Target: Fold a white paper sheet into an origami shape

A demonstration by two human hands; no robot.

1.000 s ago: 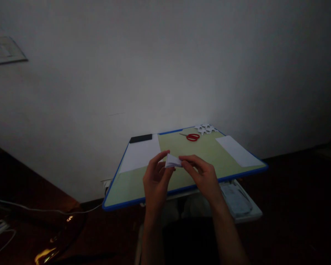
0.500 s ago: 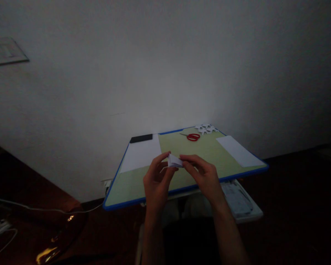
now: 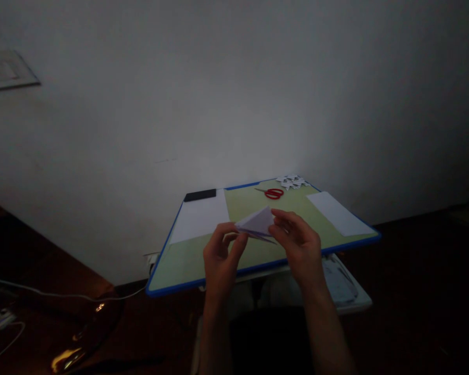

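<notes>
Between my hands, above the near half of the table, is a folded piece of white paper [image 3: 259, 221], its layers spread apart into a pointed, roughly triangular shape. My left hand [image 3: 222, 255] pinches its left corner between thumb and fingers. On the right side, my right hand [image 3: 299, 245] grips the paper's edge with thumb and forefinger. Beyond the hands, red-handled scissors [image 3: 274, 194] lie on the light green tabletop [image 3: 244, 205] with their blades pointing left.
A black flat object [image 3: 200, 195] rests on a white sheet [image 3: 201, 216] at the left. Several small folded white paper pieces [image 3: 292, 182] sit at the back right corner. Another white sheet [image 3: 338, 212] lies at the right. Beneath the table is a tray [image 3: 346, 286]. A wall stands behind.
The folded paper has turned and opened out, showing a wider triangular face with separated layers. My right hand has shifted slightly right, and my left fingers have come down a little.
</notes>
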